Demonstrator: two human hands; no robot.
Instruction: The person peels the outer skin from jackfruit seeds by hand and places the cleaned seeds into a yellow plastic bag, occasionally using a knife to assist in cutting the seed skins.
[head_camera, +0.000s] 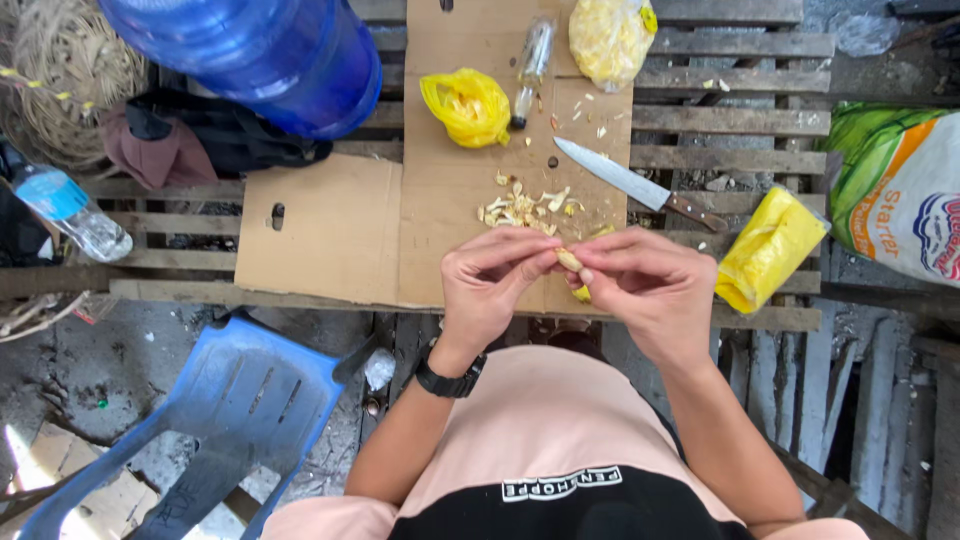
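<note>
Pale yellow fruit piece (569, 260) is pinched between left hand (492, 283) and right hand (650, 285), above the cardboard sheet (340, 230), near a knife (640, 185).

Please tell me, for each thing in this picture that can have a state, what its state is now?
left hand: pinching the small yellow piece
right hand: pinching the same piece
small yellow piece: held between both hands
knife: lying flat on the cardboard, untouched
peel scraps: loose pile on the cardboard
small yellow bag: open
glass bottle: lying on its side
blue chair: tipped over
</note>
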